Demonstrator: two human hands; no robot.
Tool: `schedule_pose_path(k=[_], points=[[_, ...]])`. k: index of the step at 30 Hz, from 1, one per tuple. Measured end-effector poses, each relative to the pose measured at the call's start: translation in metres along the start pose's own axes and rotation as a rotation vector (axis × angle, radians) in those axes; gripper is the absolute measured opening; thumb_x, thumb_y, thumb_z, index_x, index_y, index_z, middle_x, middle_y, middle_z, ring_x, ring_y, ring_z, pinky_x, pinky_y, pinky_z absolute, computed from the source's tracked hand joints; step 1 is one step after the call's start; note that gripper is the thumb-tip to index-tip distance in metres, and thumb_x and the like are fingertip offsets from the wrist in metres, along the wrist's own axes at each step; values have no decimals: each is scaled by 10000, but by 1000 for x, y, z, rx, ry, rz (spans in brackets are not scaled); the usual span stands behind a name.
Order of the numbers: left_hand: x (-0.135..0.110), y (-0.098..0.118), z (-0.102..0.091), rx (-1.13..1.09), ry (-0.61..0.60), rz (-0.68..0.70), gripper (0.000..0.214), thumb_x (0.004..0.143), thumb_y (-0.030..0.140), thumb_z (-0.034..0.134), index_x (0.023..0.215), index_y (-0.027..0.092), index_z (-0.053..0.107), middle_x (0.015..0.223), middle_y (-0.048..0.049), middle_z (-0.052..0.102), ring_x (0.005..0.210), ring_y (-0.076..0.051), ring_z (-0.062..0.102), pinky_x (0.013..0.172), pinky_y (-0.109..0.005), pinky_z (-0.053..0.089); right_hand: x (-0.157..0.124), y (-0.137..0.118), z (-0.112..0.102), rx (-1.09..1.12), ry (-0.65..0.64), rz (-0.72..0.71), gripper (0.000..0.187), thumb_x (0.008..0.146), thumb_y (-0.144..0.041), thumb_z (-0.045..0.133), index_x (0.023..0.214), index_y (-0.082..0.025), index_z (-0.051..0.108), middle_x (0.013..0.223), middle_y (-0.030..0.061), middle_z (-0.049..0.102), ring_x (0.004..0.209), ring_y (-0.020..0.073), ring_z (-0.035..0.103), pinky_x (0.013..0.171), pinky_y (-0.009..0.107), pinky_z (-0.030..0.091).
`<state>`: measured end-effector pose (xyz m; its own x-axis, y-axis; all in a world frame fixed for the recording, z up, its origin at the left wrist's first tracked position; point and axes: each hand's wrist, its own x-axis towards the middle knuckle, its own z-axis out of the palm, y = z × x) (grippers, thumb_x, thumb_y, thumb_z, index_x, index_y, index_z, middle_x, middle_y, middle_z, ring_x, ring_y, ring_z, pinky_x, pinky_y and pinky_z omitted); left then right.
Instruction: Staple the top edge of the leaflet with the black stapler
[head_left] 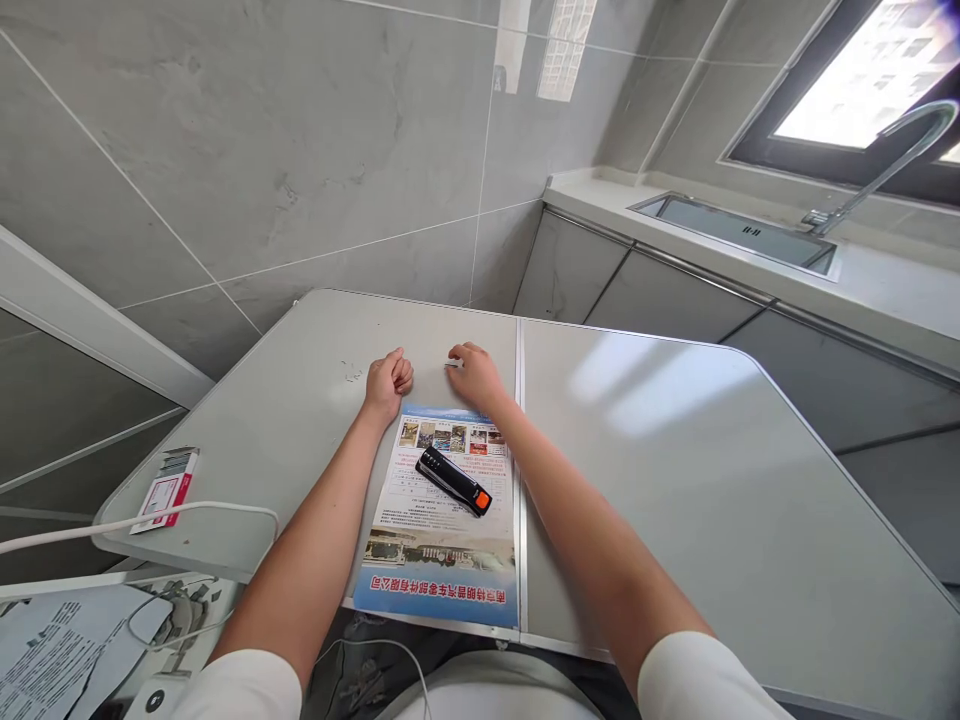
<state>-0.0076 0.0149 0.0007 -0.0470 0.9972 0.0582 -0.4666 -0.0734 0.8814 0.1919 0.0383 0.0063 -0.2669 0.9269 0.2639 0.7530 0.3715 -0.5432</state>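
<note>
My left hand rests on the grey table in a loose fist, its fingers curled in; whatever may be inside is hidden. Across from it, my right hand has its fingers bent and pinches a small metal strip, too small to make out fully. Nearer to me lies a printed flyer with photos and red lettering, upside down from here. A black stapler with an orange end rests slantwise on it, touched by neither hand. Several tiny dark bits are scattered left of my left hand.
A red and white small box sits at the table's left edge, with a white cable passing close by. The folding table has a metal seam down its middle. Beyond it are a counter with a sink and a tap.
</note>
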Motion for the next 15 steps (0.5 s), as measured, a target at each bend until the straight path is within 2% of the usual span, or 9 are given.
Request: schedule_pose_path(k=[2, 5, 9, 12, 15], points=[[0, 0, 0, -3, 3, -2, 663, 881, 378, 751, 491, 194, 247, 495, 74, 173, 420, -48, 211, 399, -212, 155, -9, 12, -16, -29, 32, 52, 230, 928, -179, 554, 1092, -222, 709, 1104, 78, 729, 1009, 243, 632, 849, 325, 462], [0, 0, 1, -3, 4, 0, 663, 873, 374, 756, 489, 196, 245, 492, 73, 171, 419, -49, 219, 400, -221, 160, -32, 47, -49, -99, 45, 184, 200, 889, -140, 524, 927, -226, 700, 865, 52, 721, 841, 233, 619, 740, 308, 427], [-1, 0, 1, 13, 21, -12, 661, 876, 370, 752, 496, 203, 237, 492, 72, 174, 415, -53, 231, 398, -226, 177, -83, 125, -106, -183, 116, 333, 119, 845, -178, 544, 792, -212, 645, 725, 63, 665, 714, 235, 565, 673, 317, 376], [-2, 1, 3, 28, 33, -21, 662, 879, 371, 750, 500, 205, 233, 492, 71, 176, 413, -54, 239, 396, -226, 184, -128, 186, -147, -300, 269, 530, 86, 818, -250, 576, 764, -223, 637, 690, 51, 652, 674, 231, 553, 664, 323, 369], [-2, 2, 4, 52, 25, -9, 660, 869, 373, 754, 494, 204, 238, 486, 72, 180, 412, -52, 238, 399, -228, 175, -163, 227, -175, -270, 430, 654, 88, 774, -293, 602, 712, -234, 620, 678, 44, 645, 671, 236, 560, 677, 344, 390]])
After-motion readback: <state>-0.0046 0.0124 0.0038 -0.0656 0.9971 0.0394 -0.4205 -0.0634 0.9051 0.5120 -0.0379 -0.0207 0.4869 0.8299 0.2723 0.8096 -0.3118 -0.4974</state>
